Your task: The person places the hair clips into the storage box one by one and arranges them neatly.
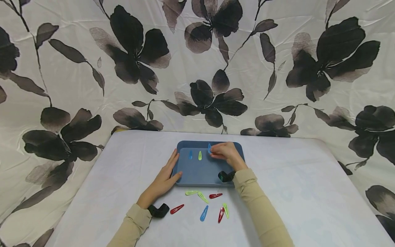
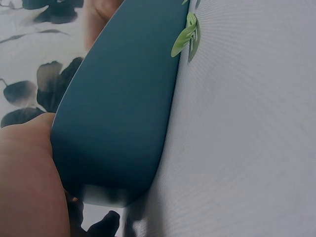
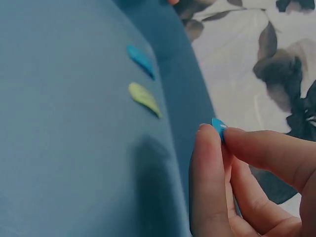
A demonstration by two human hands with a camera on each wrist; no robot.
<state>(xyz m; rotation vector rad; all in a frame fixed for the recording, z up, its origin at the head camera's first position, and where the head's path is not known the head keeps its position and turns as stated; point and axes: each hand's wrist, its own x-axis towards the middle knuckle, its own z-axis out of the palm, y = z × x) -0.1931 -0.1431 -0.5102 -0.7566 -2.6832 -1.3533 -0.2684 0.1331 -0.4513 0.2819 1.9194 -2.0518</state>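
My right hand (image 1: pixel 226 153) pinches a blue snap hair clip (image 3: pixel 217 129) between thumb and fingertip, above the far part of a blue-grey tray (image 1: pixel 203 173). To its left, a green hair clip (image 1: pixel 200 155) and another blue hair clip (image 1: pixel 190 155) lie side by side on the tray, both lengthwise to me. With fingers straight, my left hand (image 1: pixel 166 178) rests against the tray's left edge. In the left wrist view, the tray's outer wall (image 2: pixel 118 108) stands beside that hand, and its fingertips are hidden.
In front of the tray lie several loose clips on the white-covered table (image 1: pixel 123 164): a blue clip (image 1: pixel 204 213), red clips such as one red clip (image 1: pixel 177 209), and green clips such as one green clip (image 1: pixel 203 197). Behind the table hangs a flower-printed cloth (image 1: pixel 172 75).
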